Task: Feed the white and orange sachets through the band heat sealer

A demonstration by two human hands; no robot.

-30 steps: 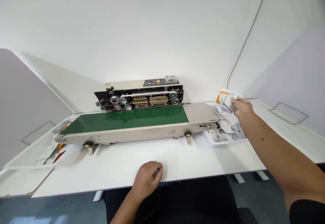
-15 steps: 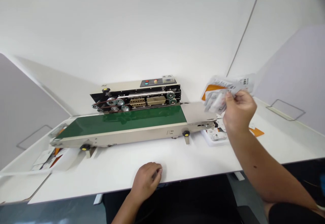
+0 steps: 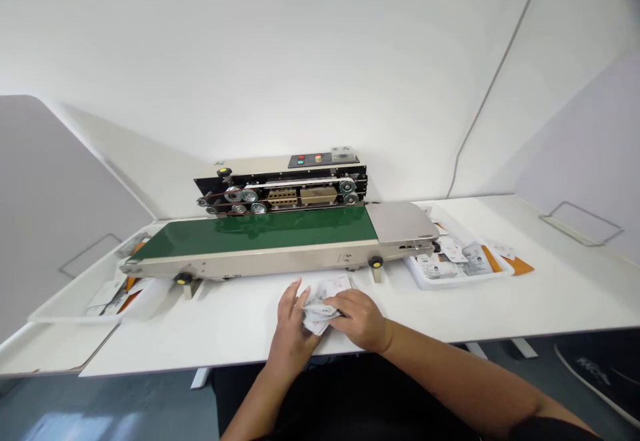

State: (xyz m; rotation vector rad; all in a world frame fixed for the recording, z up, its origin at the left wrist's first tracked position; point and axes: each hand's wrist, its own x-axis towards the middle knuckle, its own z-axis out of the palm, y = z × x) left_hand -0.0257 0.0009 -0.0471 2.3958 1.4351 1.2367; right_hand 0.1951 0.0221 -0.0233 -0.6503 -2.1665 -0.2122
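Observation:
Several small printed white packets are bunched between my two hands, low over the table in front of the band sealer. My left hand holds them from the left, its fingers raised along their side. From the right, my right hand pinches the bunch between thumb and fingers. One packet sticks out flat beyond the right fingers, toward the sealer. The lower edges of the bunch are partly hidden by the hands. Behind them runs the sealer's green conveyor belt, with nothing lying on it.
At the right, a white tray holds packets, partly under the sealer's metal end plate; an orange packet pokes out past its rim. Another white tray with packets stands at the left end. The table's front edge runs close below my hands.
My right hand has brought the packets down and left from above the right tray to my left hand. The left hand has opened from its loose curl and taken hold of them.

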